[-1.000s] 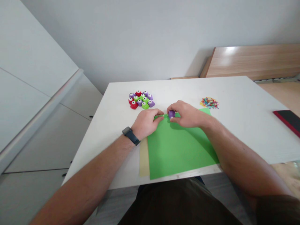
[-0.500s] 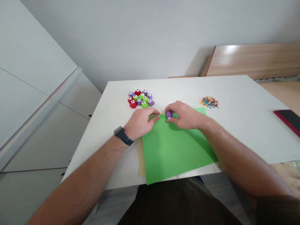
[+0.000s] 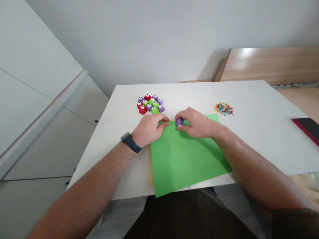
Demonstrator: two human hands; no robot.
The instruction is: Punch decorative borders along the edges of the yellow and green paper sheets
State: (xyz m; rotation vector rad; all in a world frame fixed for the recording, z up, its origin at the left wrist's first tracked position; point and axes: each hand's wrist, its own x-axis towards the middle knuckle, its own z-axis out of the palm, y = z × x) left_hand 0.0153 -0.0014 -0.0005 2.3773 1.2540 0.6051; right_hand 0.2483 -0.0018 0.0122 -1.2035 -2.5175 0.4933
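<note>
Purple craft punch found clamped between the right hand's fingers, seated on the top edge of the green paper. We note the left hand's fingers closed together, pinching that same edge just beside the punch. Beyond the left fingers we record a cluster of red, purple and green punches; beyond the right fingers, coloured paper bits on the white table.

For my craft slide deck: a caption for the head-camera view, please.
Right hand holds a purple plastic craft punch on a green paper sheet; left hand holds its top edge.
</note>
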